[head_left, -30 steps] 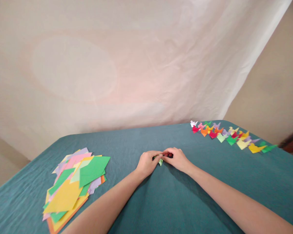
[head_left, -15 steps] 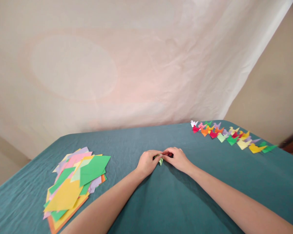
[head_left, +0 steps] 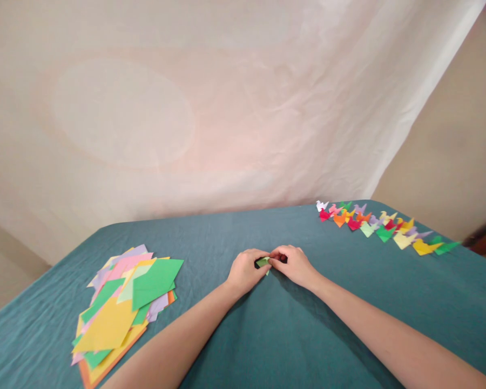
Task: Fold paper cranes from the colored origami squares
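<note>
A small piece of folded light green paper [head_left: 263,262] is pinched between my two hands, just above the middle of the table. My left hand [head_left: 246,271] grips it from the left, thumb and fingers closed around it. From the right, my right hand [head_left: 292,263] holds its other side between thumb and fingertips, with the fingers curled. The fingertips of both hands meet at the paper. Most of the paper is hidden by the fingers, so its folded shape cannot be made out.
A loose pile of coloured paper sheets [head_left: 109,324] lies on the left of the teal tablecloth [head_left: 235,346]. Several folded paper birds [head_left: 384,232] stand in rows at the back right. A pale cloth [head_left: 243,108] hangs behind the table.
My left thumb has shifted down, and more of the light green paper shows between the hands. Its lower tip shows less. The arms stay in place.
</note>
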The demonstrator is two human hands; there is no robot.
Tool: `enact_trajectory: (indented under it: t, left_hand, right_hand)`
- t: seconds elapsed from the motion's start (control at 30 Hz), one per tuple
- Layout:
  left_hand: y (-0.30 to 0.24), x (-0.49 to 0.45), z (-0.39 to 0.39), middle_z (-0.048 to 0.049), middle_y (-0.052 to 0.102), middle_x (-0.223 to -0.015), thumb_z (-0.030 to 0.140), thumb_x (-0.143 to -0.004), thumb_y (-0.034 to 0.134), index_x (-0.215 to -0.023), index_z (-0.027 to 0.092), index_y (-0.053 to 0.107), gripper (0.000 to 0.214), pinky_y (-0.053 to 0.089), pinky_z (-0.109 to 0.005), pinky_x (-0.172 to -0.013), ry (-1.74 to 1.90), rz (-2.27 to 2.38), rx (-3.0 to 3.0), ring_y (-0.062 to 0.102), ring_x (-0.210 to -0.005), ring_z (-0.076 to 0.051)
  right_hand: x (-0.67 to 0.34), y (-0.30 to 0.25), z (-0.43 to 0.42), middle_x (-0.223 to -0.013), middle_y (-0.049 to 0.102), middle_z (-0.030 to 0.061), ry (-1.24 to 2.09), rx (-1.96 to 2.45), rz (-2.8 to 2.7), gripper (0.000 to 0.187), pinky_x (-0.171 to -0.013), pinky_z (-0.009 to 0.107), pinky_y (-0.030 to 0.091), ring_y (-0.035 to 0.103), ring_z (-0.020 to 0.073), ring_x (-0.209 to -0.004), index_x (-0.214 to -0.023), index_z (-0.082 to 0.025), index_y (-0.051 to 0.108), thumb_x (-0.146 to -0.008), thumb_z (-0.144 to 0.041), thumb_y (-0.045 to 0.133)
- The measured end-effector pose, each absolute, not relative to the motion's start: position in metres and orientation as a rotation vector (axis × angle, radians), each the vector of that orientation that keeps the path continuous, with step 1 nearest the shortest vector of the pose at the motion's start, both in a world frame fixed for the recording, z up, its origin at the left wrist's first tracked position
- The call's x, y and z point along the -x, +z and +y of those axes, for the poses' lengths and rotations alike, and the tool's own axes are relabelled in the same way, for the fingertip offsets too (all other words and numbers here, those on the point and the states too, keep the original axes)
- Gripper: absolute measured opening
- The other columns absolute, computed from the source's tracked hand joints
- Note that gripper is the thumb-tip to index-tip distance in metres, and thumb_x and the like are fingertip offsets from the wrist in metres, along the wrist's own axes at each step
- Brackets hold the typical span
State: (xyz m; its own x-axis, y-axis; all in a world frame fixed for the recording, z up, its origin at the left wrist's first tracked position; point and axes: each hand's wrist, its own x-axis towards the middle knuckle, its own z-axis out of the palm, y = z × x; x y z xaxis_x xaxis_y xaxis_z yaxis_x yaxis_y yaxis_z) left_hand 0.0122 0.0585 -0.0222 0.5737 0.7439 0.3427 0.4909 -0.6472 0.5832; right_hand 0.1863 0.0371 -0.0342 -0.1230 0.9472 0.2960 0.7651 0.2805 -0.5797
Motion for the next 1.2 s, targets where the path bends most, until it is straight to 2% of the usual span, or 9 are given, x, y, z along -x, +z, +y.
enact_trajectory:
  t: [0.3, 0.57, 0.8, 1.2]
  left_hand:
    - [-0.023, -0.013, 0.059, -0.0004, 0.068, -0.092, 0.017, -0.075, 0.058, -0.095, 0.023, 0.067, 0.023, 0.045, -0.026, -0.082, 0.806, 0.99, -2.376, 0.061, -0.087, -0.017]
    - [-0.017, -0.013, 0.052, -0.0012, 0.068, -0.097, 0.025, -0.084, 0.051, -0.099, 0.023, 0.067, 0.021, 0.046, -0.027, -0.085, 0.799, 0.982, -2.438, 0.061, -0.091, -0.017]
    - [-0.019, -0.013, 0.049, 0.0012, 0.066, -0.106, 0.022, -0.088, 0.044, -0.104, 0.025, 0.065, 0.026, 0.045, -0.026, -0.09, 0.787, 0.945, -2.562, 0.061, -0.097, -0.016]
    - [-0.02, -0.012, 0.048, -0.002, 0.065, -0.108, 0.02, -0.089, 0.042, -0.103, 0.022, 0.064, 0.026, 0.045, -0.029, -0.092, 0.676, 0.973, -2.764, 0.06, -0.1, -0.017]
  right_hand:
    - [-0.185, -0.035, 0.034, -0.075, 0.066, -0.0004, 0.297, 1.568, -1.961, 0.01, -0.068, 0.028, 0.033, 0.055, 0.0158, -0.073, -0.079, -0.024, 0.067, -0.077, -0.031, 0.06]
    - [-0.185, -0.035, 0.034, -0.075, 0.065, -0.0005, 0.284, 1.57, -1.955, 0.008, -0.069, 0.028, 0.033, 0.055, 0.0161, -0.074, -0.08, -0.023, 0.066, -0.075, -0.026, 0.061]
    - [-0.185, -0.034, 0.033, -0.074, 0.065, 0.0002, 0.282, 1.559, -1.963, 0.009, -0.069, 0.028, 0.033, 0.055, 0.0167, -0.073, -0.081, -0.023, 0.066, -0.075, -0.026, 0.06]
    - [-0.189, -0.037, 0.032, -0.076, 0.064, 0.0012, 0.286, 1.501, -2.006, 0.01, -0.071, 0.029, 0.036, 0.055, 0.0168, -0.076, -0.084, -0.022, 0.067, -0.078, -0.025, 0.06]
